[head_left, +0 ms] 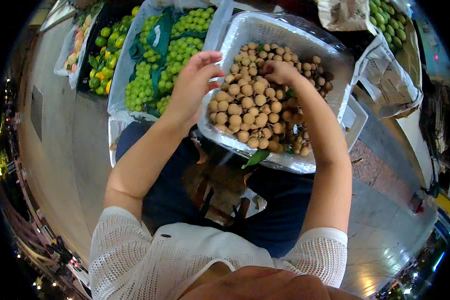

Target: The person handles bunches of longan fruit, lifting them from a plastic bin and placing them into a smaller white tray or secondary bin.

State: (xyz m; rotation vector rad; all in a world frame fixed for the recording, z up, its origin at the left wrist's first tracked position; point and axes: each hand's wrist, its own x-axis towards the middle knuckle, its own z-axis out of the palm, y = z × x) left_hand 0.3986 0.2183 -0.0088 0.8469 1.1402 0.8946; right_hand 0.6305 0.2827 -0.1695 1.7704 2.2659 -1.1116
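A white plastic basket (pixel 332 93), its rim wrapped in clear film, stands before me and holds clusters of longans (pixel 247 101). My right hand (pixel 281 72) reaches into it at the upper middle, fingers curled down among the longans; whether they grip a fruit is hidden. Above the basket's left rim is my left hand (pixel 198 84), fingers apart and slightly bent, nothing in it. A green leaf (pixel 255 159) hangs over the near rim. Darker longans and stems lie on the basket's right side, partly behind my right forearm.
Left of the basket stands a lined crate of green grapes (pixel 140 86), then a black crate of green-yellow citrus (pixel 105 71) and a bag of pale round fruit (pixel 77 48). At upper right, a paper-lined container holds green fruit (pixel 390 26). A white tray (pixel 354 120) sits beside the basket.
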